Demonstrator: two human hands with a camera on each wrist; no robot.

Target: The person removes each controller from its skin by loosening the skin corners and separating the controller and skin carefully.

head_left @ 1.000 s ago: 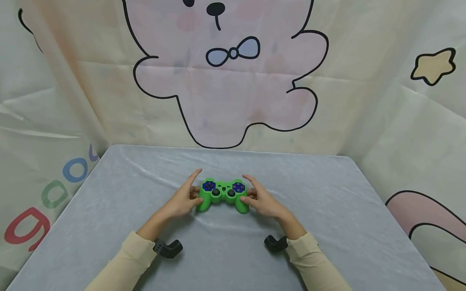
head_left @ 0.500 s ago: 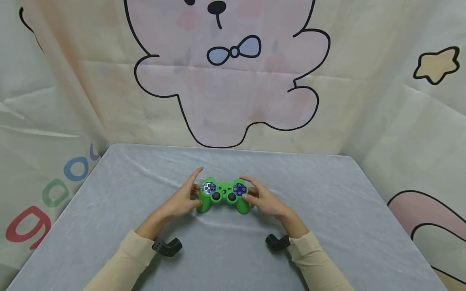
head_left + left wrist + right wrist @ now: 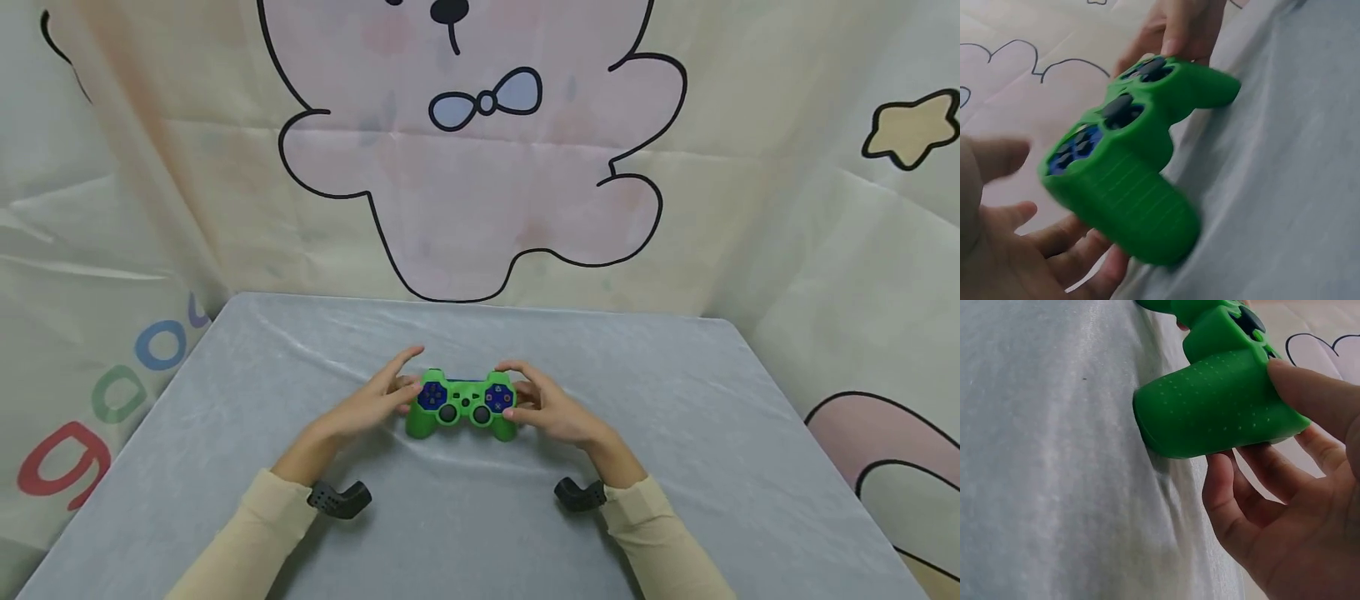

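A green game controller [image 3: 465, 400] with blue button pads and two dark thumbsticks is tilted up, its grip ends close over the cloth. My left hand [image 3: 378, 398] is at its left side. In the left wrist view, the left thumb [image 3: 1004, 156] is lifted off the controller while the lower fingers [image 3: 1079, 256] touch the underside of the grip. On the other side my right hand [image 3: 558, 410] pinches the right grip. The right wrist view shows its thumb [image 3: 1304, 387] on the top face and the fingers [image 3: 1272, 469] underneath.
A grey-blue cloth covers the table [image 3: 465, 533]. Behind it hangs a cream curtain [image 3: 720, 208] with a cartoon animal print. Black wrist-worn cameras sit at the left sleeve [image 3: 341, 500] and the right sleeve [image 3: 579, 496].
The controller has tilted so that its top face turns more toward the head camera. My left thumb has moved from the lower grip up beside the left button pad. The right index finger has come to the controller's top edge.
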